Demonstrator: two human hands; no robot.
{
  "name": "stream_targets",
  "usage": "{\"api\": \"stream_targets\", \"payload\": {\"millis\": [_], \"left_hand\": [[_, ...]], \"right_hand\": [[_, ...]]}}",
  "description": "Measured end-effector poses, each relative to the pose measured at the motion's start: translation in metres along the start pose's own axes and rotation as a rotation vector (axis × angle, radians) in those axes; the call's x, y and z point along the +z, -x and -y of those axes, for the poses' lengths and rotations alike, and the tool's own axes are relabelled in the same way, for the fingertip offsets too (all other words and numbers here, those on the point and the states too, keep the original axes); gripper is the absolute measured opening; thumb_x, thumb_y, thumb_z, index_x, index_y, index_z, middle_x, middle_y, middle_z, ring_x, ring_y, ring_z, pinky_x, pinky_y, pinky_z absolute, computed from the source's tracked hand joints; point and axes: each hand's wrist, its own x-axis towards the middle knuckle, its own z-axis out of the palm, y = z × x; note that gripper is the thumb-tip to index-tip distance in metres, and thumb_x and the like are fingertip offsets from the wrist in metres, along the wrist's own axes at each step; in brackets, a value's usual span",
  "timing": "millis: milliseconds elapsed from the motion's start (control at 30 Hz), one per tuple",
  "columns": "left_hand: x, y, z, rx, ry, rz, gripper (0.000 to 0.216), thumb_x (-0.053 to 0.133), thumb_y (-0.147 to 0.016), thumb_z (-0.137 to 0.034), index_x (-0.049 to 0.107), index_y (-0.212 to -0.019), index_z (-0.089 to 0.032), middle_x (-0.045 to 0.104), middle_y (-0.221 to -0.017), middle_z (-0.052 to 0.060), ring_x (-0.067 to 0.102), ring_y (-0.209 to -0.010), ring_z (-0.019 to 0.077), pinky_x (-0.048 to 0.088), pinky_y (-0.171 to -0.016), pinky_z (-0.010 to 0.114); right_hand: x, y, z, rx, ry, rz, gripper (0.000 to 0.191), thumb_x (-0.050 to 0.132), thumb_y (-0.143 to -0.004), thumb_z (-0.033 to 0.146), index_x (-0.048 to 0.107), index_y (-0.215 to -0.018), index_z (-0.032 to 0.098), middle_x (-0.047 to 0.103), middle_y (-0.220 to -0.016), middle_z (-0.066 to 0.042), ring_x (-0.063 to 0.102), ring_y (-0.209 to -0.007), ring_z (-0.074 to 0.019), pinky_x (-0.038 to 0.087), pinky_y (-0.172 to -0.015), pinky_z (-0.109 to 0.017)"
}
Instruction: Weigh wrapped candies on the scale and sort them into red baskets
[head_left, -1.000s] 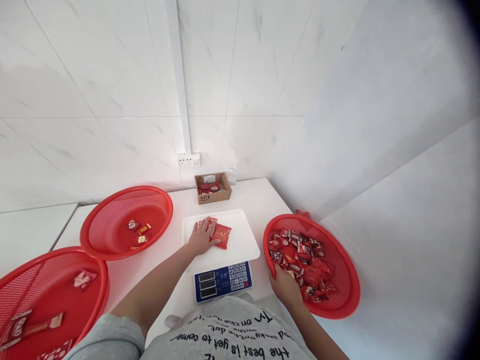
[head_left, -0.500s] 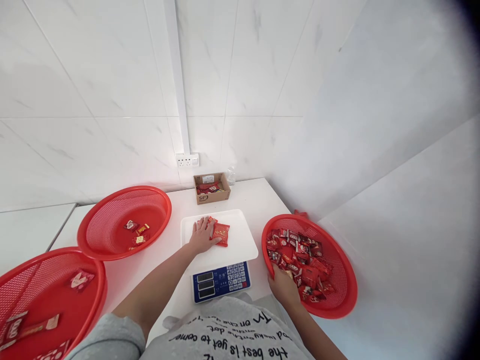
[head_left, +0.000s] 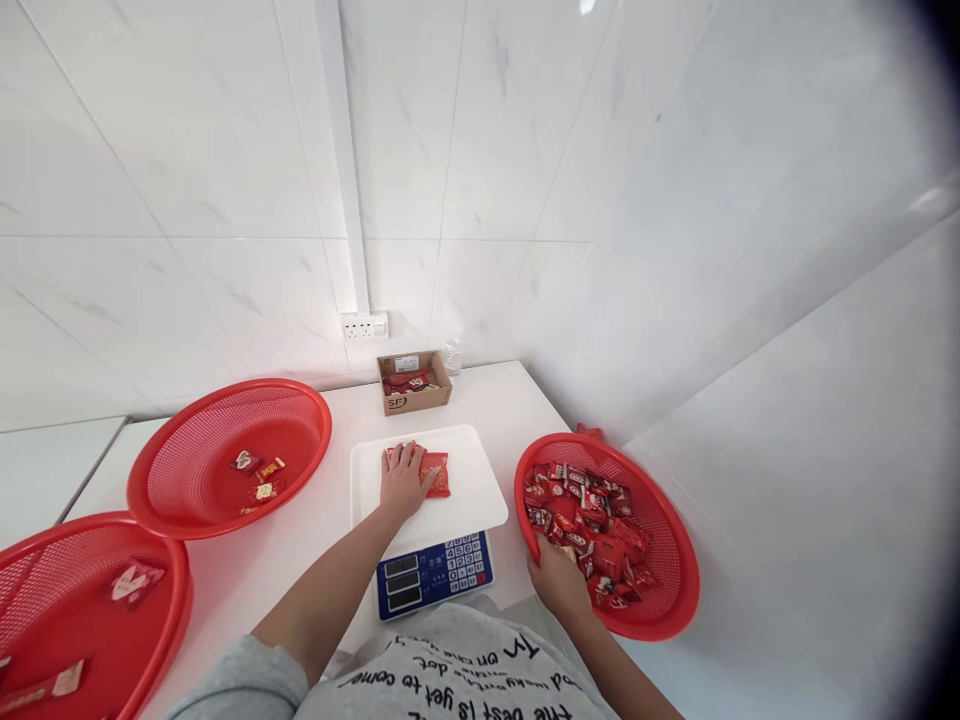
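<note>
My left hand (head_left: 403, 482) rests palm down with its fingers spread over red snack packets (head_left: 438, 474) on the white pan (head_left: 474, 495) of a weighing scale. Below the pan shows the scale's blue panel (head_left: 435, 577), with dark displays and a keypad. Part of the packets is hidden under the hand. At the right, my right hand (head_left: 559, 580) is closed on the near left rim of a red plastic basket (head_left: 675, 575), its fingertips partly hidden. A heap of red wrapped snacks (head_left: 615, 548) lies inside that basket, which is tilted.
On the left stand two more red baskets: the farther basket (head_left: 195, 425) holds several small packets, the nearer basket (head_left: 90, 620) a few. A small cardboard box (head_left: 414, 400) with packets sits by the wall, beside a clear plastic item (head_left: 451, 357). The socket (head_left: 364, 326) is above.
The whole view has shifted slightly, with most things a little farther left and lower. Both hands keep their places, the left on the packets and the right on the basket rim.
</note>
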Motion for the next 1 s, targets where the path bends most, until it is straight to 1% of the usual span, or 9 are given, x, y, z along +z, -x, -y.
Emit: {"api": "stream_targets", "payload": {"millis": [167,267,367,467,600,667,733,833,1000], "left_hand": [[-0.005,-0.003,-0.002,0.026,0.022,0.001,0.056,0.030,-0.085,-0.052,0.042,-0.129,-0.020,0.044,-0.133,0.009,0.029,-0.127,0.0285,0.010,-0.108,0.049],[-0.014,0.001,-0.001,0.030,0.030,-0.024,0.058,0.030,-0.085,-0.053,0.037,-0.133,-0.020,0.037,-0.139,0.009,0.022,-0.131,0.0281,0.010,-0.108,0.050],[-0.032,0.012,0.015,0.000,0.003,-0.119,0.058,0.031,-0.086,-0.051,0.034,-0.135,-0.020,0.026,-0.145,0.010,0.014,-0.135,0.0275,0.009,-0.108,0.050],[-0.062,0.031,0.050,-0.168,-0.076,-0.215,0.057,0.035,-0.085,-0.048,0.035,-0.134,-0.018,0.023,-0.146,0.012,0.011,-0.135,0.0283,0.007,-0.108,0.050],[-0.106,0.070,0.116,-0.539,-0.181,-0.292,0.061,0.035,-0.085,-0.047,0.028,-0.137,-0.015,0.018,-0.147,0.015,0.007,-0.135,0.0308,0.008,-0.106,0.054],[-0.123,0.092,0.146,-0.697,-0.214,-0.287,0.065,0.035,-0.084,-0.048,0.024,-0.139,-0.014,0.014,-0.148,0.016,0.003,-0.136,0.0316,0.009,-0.105,0.056],[-0.132,0.111,0.168,-0.815,-0.227,-0.255,0.066,0.033,-0.084,-0.049,0.025,-0.138,-0.013,0.013,-0.147,0.017,0.001,-0.135,0.0330,0.009,-0.104,0.057],[-0.135,0.129,0.183,-0.906,-0.217,-0.198,0.065,0.029,-0.083,-0.051,0.034,-0.134,-0.011,0.020,-0.145,0.019,0.004,-0.135,0.0344,0.011,-0.103,0.059],[-0.129,0.131,0.179,-0.910,-0.160,-0.098,0.057,0.024,-0.085,-0.047,0.043,-0.128,-0.015,0.026,-0.144,0.016,0.011,-0.134,0.0337,0.012,-0.102,0.059]], "right_hand": [[-0.001,0.000,0.000,-0.018,-0.012,-0.003,0.033,0.032,-0.085,0.026,0.050,-0.110,0.014,0.064,-0.101,-0.013,0.058,-0.094,-0.0241,0.040,-0.074,-0.032],[-0.005,0.002,0.002,-0.014,0.002,0.020,0.034,0.031,-0.085,0.025,0.050,-0.111,0.014,0.064,-0.101,-0.014,0.058,-0.095,-0.0238,0.040,-0.076,-0.031],[-0.007,0.003,0.003,-0.005,0.032,0.044,0.036,0.031,-0.085,0.026,0.049,-0.114,0.013,0.063,-0.102,-0.015,0.057,-0.098,-0.0238,0.038,-0.080,-0.031],[-0.008,0.003,0.002,-0.009,0.045,0.059,0.037,0.030,-0.086,0.028,0.050,-0.114,0.014,0.063,-0.101,-0.015,0.056,-0.098,-0.0258,0.039,-0.079,-0.034],[-0.009,0.003,0.003,-0.017,0.037,0.076,0.040,0.027,-0.085,0.028,0.048,-0.117,0.014,0.063,-0.101,-0.015,0.056,-0.097,-0.0287,0.041,-0.075,-0.036],[-0.009,0.004,0.003,-0.017,0.033,0.080,0.042,0.025,-0.086,0.028,0.047,-0.118,0.013,0.063,-0.101,-0.016,0.057,-0.096,-0.0289,0.041,-0.075,-0.036],[-0.008,0.003,0.003,-0.015,0.021,0.088,0.042,0.024,-0.086,0.028,0.047,-0.118,0.012,0.063,-0.102,-0.017,0.058,-0.095,-0.0287,0.041,-0.075,-0.037],[-0.007,0.003,0.003,-0.010,0.006,0.093,0.042,0.025,-0.085,0.027,0.047,-0.117,0.012,0.063,-0.101,-0.018,0.059,-0.093,-0.0284,0.042,-0.074,-0.037],[-0.007,0.002,0.003,-0.015,0.006,0.098,0.041,0.026,-0.085,0.026,0.047,-0.116,0.011,0.063,-0.102,-0.019,0.059,-0.095,-0.0289,0.042,-0.074,-0.037]]}}
